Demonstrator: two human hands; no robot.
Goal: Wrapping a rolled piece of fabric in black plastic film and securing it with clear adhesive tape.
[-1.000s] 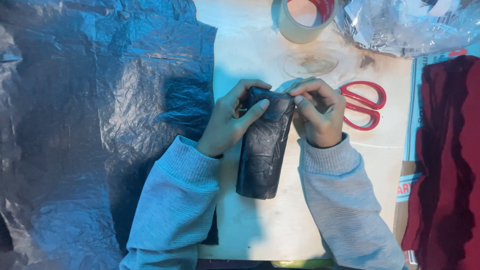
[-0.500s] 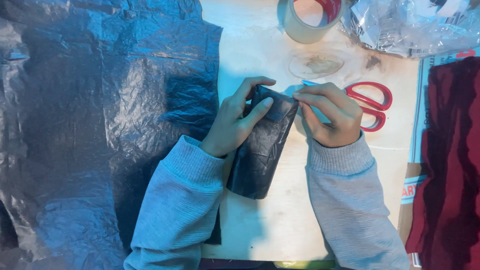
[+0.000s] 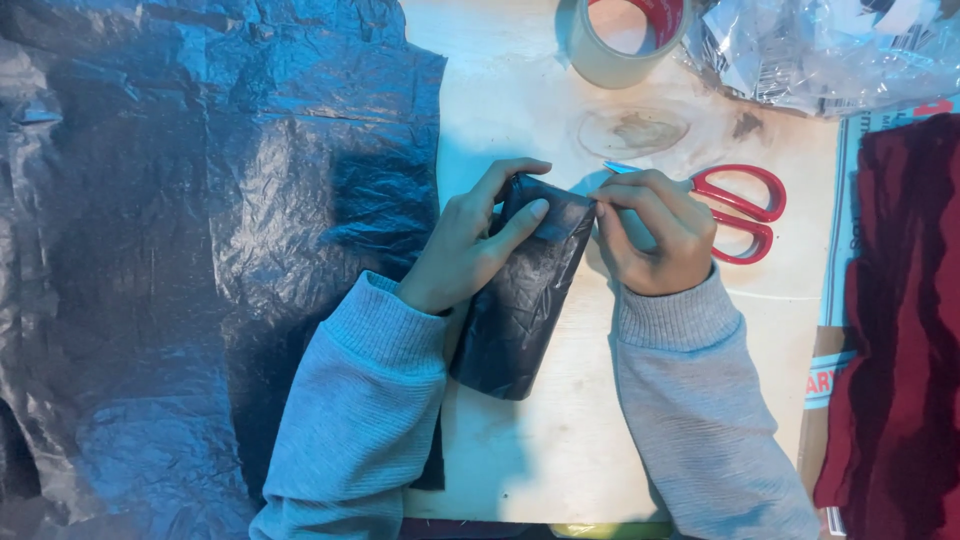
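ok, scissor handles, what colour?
Red. The scissors lie on the table beside the right hand; head view.

The person wears a light grey sweatshirt with long sleeves of soft, faintly ribbed knit. Each sleeve ends at the wrist in a snug cuff of tighter vertical ribbing. The left hand (image 3: 462,252) and right hand (image 3: 662,237) are bare, without rings, watch or gloves; the fingernails are short and plain

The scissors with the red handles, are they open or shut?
Cannot tell. The scissors lie flat on the table, but the right hand hides most of the blades; only the handles and a tip show.
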